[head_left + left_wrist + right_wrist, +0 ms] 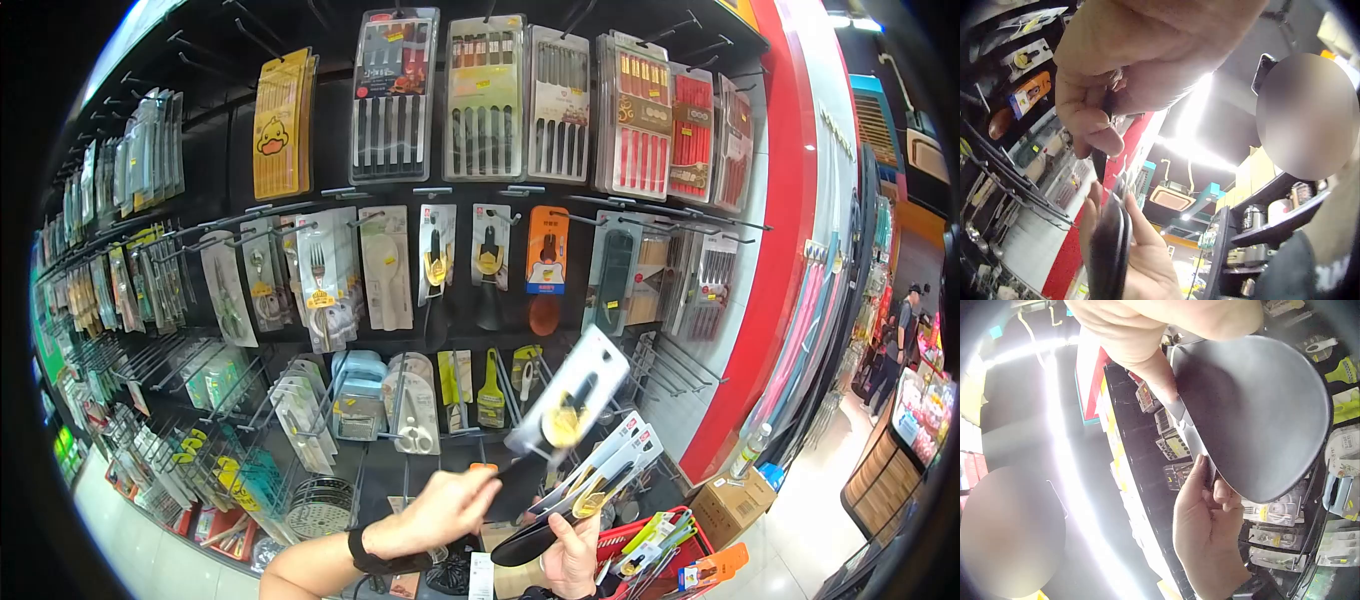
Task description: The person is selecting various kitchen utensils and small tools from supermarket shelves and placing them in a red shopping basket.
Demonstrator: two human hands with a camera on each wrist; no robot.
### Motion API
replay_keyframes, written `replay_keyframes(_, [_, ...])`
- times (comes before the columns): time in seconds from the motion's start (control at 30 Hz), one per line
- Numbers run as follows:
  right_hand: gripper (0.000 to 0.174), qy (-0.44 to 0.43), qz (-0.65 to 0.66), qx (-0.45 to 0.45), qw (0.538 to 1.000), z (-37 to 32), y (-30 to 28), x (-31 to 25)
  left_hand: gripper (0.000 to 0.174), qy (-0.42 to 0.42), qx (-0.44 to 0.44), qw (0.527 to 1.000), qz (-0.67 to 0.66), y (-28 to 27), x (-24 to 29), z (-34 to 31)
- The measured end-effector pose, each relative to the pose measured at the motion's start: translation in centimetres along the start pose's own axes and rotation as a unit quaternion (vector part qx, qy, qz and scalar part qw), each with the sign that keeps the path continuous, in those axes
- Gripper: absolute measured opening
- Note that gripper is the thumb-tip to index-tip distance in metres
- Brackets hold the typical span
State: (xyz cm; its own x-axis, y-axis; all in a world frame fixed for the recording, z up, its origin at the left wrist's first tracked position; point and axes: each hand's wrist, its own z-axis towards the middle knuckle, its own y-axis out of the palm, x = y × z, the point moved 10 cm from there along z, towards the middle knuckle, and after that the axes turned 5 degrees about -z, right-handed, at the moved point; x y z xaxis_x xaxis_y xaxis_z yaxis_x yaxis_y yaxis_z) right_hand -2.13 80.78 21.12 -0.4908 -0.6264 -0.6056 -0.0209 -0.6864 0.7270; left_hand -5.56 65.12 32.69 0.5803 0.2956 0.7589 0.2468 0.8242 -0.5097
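- The left hand [440,515], with black wristband [362,552], pinches its fingers on a black utensil on a tilted white card with gold label [572,395].
- The right hand [572,558] curls its fingers round a fanned stack of similar carded black utensils [612,470], just below.
- Beside: a red plastic basket [612,543].
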Motion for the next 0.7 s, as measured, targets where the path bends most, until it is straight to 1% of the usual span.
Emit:
replay_keyframes(0.03, [0.051, 0.016, 0.007, -0.007, 1.0, 0.0, 0.0, 0.3, 0.017, 0.01, 0.038, 0.999, -0.025, -1.2, 0.0, 0.6])
replay_keyframes(0.1, [0.05, 0.014, 0.008, -0.003, 1.0, 0.1, -0.2, 0.3, 0.017, 0.028, 0.115, 0.993, -0.02, -3.7, 1.1, 2.0])
replay_keyframes(0.13, [0.048, 0.012, 0.008, 0.002, 1.0, 0.0, -0.3, 0.3, 0.018, 0.026, 0.131, 0.99, -0.05, -4.3, 0.9, 2.8])
replay_keyframes(0.2, [0.049, 0.013, 0.001, -0.006, 1.0, -0.1, -0.1, 0.0, 0.02, 0.037, 0.14, 0.987, -0.066, -5.1, 1.5, 4.3])
replay_keyframes(0.3, [0.052, 0.007, 0.004, -0.012, 1.0, -0.4, 0.2, -0.6, 0.021, 0.042, 0.141, 0.985, -0.093, -5.4, 0.7, 6.1])
replay_keyframes(0.37, [0.054, -0.001, 0.013, -0.01, 1.0, -0.5, 0.0, -1.0, 0.021, 0.031, 0.134, 0.97, -0.201, -5.2, -0.6, 6.9])
replay_keyframes(0.5, [0.053, -0.004, 0.025, 0.013, 1.0, -0.5, -1.0, -1.3, 0.023, 0.04, 0.139, 0.956, -0.254, -4.9, -1.0, 7.9])
replay_keyframes(0.6, [0.052, 0.0, 0.035, 0.022, 0.999, -0.5, -1.6, -1.0, 0.024, 0.034, 0.146, 0.96, -0.237, -5.5, -2.9, 11.1])
replay_keyframes(0.63, [0.052, -0.001, 0.038, 0.024, 0.999, -0.5, -1.8, -1.0, 0.023, 0.017, 0.137, 0.965, -0.222, -5.7, -3.7, 12.3])
replay_keyframes(0.7, [0.052, -0.002, 0.039, 0.018, 0.999, -0.6, -1.6, -1.2, 0.023, -0.015, 0.157, 0.964, -0.213, -6.4, -6.0, 15.0])
